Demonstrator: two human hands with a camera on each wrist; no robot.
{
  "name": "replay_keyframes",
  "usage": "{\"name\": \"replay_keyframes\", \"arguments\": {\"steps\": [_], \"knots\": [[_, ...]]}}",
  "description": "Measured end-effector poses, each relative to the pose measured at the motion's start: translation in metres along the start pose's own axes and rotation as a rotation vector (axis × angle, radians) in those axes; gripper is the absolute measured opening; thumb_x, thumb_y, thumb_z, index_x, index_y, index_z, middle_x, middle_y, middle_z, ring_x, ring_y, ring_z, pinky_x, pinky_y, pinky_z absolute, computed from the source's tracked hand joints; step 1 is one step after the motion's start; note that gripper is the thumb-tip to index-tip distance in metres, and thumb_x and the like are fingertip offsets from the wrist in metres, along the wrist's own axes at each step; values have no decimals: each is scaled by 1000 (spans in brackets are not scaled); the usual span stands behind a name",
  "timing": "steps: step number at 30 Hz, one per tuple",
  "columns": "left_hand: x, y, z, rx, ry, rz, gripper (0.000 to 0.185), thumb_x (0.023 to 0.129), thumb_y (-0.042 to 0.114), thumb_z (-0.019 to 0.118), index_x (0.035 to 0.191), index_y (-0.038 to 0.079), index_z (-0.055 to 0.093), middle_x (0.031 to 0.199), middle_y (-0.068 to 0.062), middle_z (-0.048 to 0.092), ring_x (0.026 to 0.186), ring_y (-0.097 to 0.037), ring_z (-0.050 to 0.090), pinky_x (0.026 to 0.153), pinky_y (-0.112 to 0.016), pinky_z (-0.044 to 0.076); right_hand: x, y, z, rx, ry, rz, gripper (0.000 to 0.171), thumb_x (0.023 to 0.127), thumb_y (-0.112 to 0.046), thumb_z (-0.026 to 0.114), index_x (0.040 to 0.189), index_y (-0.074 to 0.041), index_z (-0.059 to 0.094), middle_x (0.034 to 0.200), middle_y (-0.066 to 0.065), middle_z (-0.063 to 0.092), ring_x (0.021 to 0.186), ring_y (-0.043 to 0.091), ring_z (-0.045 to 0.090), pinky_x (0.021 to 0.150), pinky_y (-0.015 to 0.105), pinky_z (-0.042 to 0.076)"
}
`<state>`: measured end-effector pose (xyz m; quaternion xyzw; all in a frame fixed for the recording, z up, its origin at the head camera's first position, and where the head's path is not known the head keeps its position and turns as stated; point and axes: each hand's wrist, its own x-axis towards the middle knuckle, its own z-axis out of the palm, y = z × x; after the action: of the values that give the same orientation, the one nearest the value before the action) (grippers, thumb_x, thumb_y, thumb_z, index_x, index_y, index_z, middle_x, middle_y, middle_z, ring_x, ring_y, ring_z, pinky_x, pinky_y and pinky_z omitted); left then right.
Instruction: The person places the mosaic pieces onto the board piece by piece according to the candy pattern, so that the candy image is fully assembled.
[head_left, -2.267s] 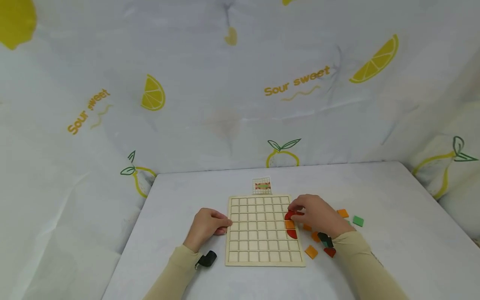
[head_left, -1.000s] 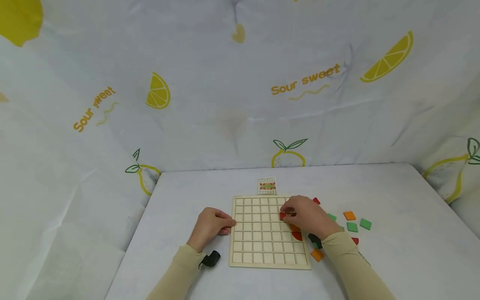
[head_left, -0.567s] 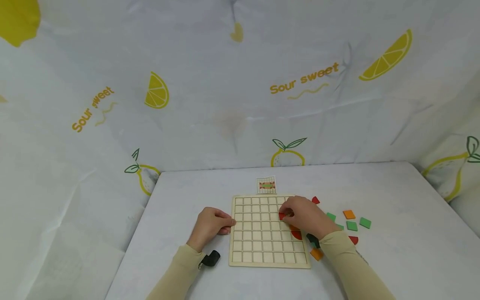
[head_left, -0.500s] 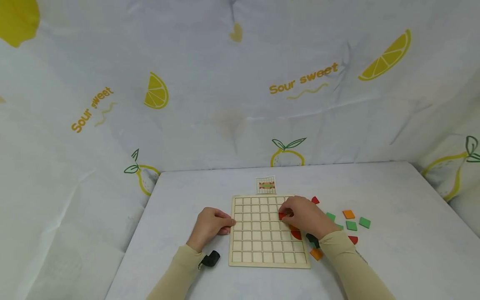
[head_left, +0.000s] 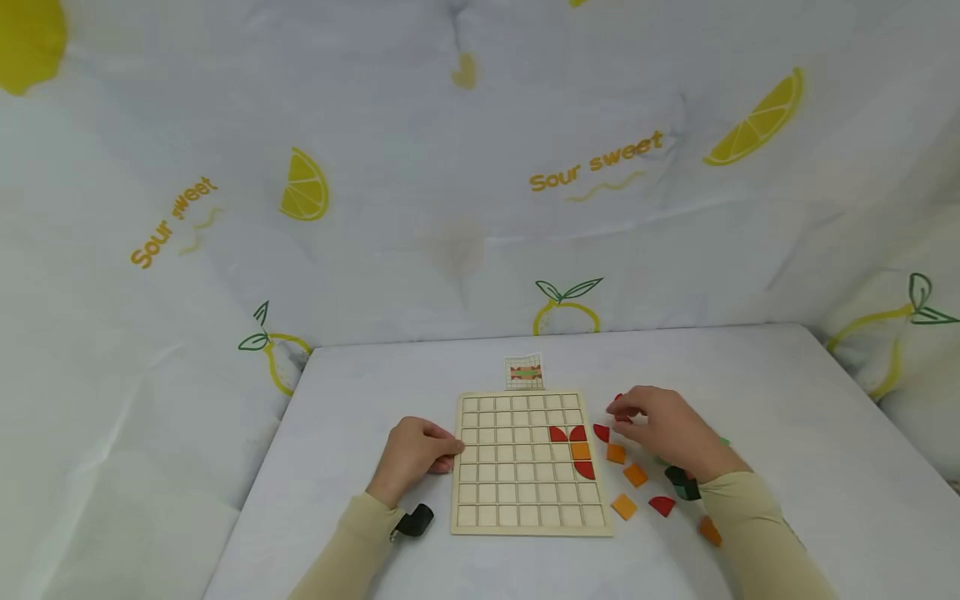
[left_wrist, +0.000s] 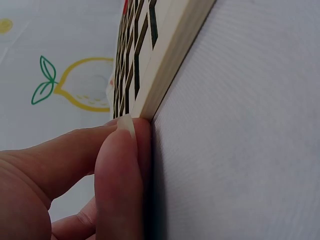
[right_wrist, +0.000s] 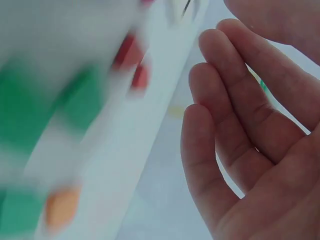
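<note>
My left hand [head_left: 414, 454] pinches the left edge of a pale wooden grid board [head_left: 515, 493]; in the left wrist view thumb and forefinger meet at the board's rim [left_wrist: 165, 65]. On the board's right side sit red quarter-round tiles [head_left: 558, 434] and an orange square tile [head_left: 581, 451]. Off the board's right edge, my right hand [head_left: 671, 429] hovers over the loose tiles, nearest a red quarter-round tile [head_left: 602, 432]. Its fingers are loosely bent with nothing between them. In the right wrist view, blurred red tiles [right_wrist: 131, 50] lie beyond the fingertips.
A small pattern card [head_left: 523, 372] lies behind the board. Loose orange squares [head_left: 624, 506], another red tile [head_left: 662, 506] and green tiles [right_wrist: 82, 97] are scattered right of the board, partly hidden under my right arm. A lemon-print cloth [head_left: 420, 200] hangs behind the table.
My right hand has let go of a red tile, which now lies in a cell left of the other red one, and has moved right, off the board. The left hand keeps its place.
</note>
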<state>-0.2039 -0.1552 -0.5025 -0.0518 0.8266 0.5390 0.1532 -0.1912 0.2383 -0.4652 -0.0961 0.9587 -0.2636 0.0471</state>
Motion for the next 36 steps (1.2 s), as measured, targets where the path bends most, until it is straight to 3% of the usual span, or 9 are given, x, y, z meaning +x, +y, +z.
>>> {"name": "replay_keyframes", "arguments": {"steps": [9, 14, 20, 36], "knots": [[0, -6, -12, 21, -7, -31, 25, 81, 27, 85, 92, 7, 76, 77, -7, 75, 62, -12, 71, 62, -28, 62, -42, 68, -36, -30, 30, 155, 36, 87, -32, 79, 118, -13, 72, 110, 6, 72, 106, 34, 62, 87, 54, 57], [1, -8, -14, 16, 8, -42, 26, 80, 28, 86, 92, 7, 76, 77, -7, 75, 63, -12, 72, 62, -28, 62, -52, 92, -47, -35, 23, 205, 46, 85, -39, 80, 118, -9, 72, 111, 11, 71, 104, 35, 61, 85, 55, 56], [2, -10, -11, 3, -15, -28, 25, 81, 27, 85, 92, 7, 76, 77, -8, 75, 62, -12, 72, 62, -28, 62, -56, 104, -48, -37, -8, 230, 51, 83, -43, 81, 117, -6, 72, 110, 11, 71, 100, 30, 62, 84, 53, 56], [3, -4, -4, 2, -39, -1, 20, 82, 23, 84, 89, 7, 76, 75, -7, 75, 60, -11, 71, 61, -28, 62, -59, 113, -43, -30, -6, 233, 42, 83, -37, 82, 112, -8, 74, 104, 5, 72, 95, 24, 63, 83, 49, 57]]}}
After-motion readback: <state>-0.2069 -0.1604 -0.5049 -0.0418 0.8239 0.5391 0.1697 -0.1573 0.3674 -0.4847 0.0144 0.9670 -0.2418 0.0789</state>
